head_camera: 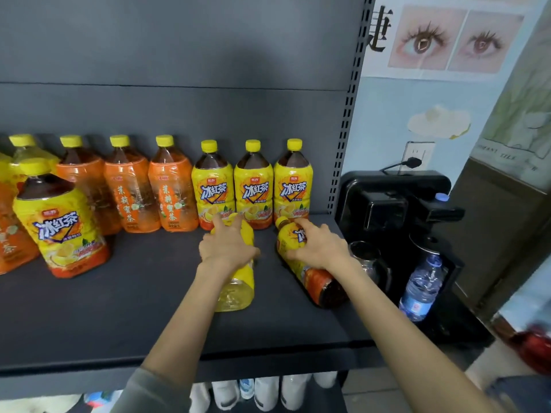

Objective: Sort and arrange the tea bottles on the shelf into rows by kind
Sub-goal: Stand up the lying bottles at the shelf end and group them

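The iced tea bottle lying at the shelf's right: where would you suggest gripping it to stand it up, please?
Grip the iced tea bottle round its labelled upper body, just below the cap, from above. It lies flat, cap toward the back row, base toward the shelf's front, so the top side is free; the right hand grips there.

— What stands at the back?
— A dark grey metal shelf unit (pixel 119 308) with a perforated upright (pixel 351 93), set against a pale blue wall (pixel 384 114).
— And on that wall?
— A poster of two painted eyes (pixel 453 40), a white cloud-shaped sticker (pixel 438 122), and a white socket (pixel 419 150) with a black plug (pixel 413 163) in it. A black water dispenser (pixel 387 204) stands just beside the shelf unit.
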`<action>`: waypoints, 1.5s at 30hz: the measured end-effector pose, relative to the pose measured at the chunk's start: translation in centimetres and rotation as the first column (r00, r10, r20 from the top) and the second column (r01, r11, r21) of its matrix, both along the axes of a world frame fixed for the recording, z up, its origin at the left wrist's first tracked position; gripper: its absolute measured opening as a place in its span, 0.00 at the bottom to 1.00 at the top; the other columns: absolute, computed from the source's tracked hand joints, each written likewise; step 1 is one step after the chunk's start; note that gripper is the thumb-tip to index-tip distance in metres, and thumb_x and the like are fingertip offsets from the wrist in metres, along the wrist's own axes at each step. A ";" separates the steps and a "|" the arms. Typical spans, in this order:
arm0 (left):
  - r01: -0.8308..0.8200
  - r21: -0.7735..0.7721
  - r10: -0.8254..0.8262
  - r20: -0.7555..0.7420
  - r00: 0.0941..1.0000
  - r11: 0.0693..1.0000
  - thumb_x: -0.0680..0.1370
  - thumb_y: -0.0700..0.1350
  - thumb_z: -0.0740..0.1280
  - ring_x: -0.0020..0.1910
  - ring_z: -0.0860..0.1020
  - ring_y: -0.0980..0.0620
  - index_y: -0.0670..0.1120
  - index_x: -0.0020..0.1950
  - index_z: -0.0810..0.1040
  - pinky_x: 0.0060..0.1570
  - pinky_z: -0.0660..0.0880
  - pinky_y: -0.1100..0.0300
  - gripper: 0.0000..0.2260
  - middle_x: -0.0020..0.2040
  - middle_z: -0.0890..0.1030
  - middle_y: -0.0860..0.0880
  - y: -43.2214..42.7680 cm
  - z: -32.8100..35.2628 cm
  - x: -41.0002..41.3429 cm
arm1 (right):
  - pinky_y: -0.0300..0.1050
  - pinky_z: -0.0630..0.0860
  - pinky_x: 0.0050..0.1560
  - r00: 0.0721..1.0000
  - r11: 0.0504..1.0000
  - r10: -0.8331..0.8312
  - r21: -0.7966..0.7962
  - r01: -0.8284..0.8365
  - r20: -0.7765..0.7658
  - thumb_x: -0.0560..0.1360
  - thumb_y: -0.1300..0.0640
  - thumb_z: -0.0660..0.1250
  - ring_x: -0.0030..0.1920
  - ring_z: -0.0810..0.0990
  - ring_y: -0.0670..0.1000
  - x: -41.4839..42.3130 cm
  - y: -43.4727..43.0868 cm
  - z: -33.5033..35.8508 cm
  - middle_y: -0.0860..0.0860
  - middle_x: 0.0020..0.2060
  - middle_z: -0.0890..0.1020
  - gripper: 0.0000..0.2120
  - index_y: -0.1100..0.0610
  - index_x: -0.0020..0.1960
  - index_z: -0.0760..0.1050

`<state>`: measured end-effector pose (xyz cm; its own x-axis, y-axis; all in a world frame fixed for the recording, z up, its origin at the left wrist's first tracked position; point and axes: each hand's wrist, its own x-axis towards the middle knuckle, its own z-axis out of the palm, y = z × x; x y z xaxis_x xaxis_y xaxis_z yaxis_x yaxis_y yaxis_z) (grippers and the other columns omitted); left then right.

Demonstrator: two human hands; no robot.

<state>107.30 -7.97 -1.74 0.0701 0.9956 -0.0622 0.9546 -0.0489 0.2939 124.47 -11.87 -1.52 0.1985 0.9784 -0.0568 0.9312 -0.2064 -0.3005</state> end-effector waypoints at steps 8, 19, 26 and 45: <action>0.017 0.000 -0.017 0.015 1.000 1.000 0.73 0.58 0.69 0.70 0.63 0.34 0.57 0.77 0.54 0.64 0.65 0.43 0.37 0.77 0.48 0.44 0.3 -0.1 -0.7 | 0.55 0.71 0.55 0.992 0.915 -0.001 0.401 0.053 -0.129 0.70 0.41 0.68 0.62 0.72 0.61 -1.7 0.6 -1.0 0.56 0.66 0.69 0.36 0.42 0.74 0.56; -0.004 -0.117 -0.012 -0.137 0.991 0.993 0.73 0.64 0.65 0.71 0.63 0.37 0.61 0.77 0.44 0.63 0.66 0.46 0.40 0.77 0.50 0.42 1.0 0.6 -1.4 | 0.58 0.69 0.65 0.872 0.555 0.267 0.805 0.210 -0.411 0.71 0.42 0.68 0.69 0.62 0.56 -2.5 1.5 -5.2 0.51 0.69 0.55 0.40 0.41 0.74 0.47; -0.075 -0.094 0.065 -0.103 0.993 0.993 0.71 0.69 0.63 0.69 0.67 0.38 0.58 0.78 0.45 0.61 0.68 0.48 0.42 0.73 0.64 0.41 0.9 0.3 -1.4 | 0.61 0.69 0.65 0.896 0.566 0.260 0.809 0.160 -0.360 0.73 0.39 0.63 0.71 0.60 0.58 -2.3 2.8 -5.5 0.50 0.71 0.53 0.40 0.40 0.74 0.40; -0.163 0.319 0.078 0.264 0.961 0.934 0.69 0.62 0.71 0.63 0.72 0.36 0.60 0.75 0.59 0.55 0.72 0.41 0.38 0.70 0.71 0.44 -1.2 -0.2 -4.1 | 0.63 0.74 0.59 0.880 0.649 0.266 0.748 0.140 -0.395 0.74 0.45 0.69 0.70 0.65 0.57 -1.3 2.4 -5.6 0.55 0.71 0.58 0.45 0.34 0.73 0.35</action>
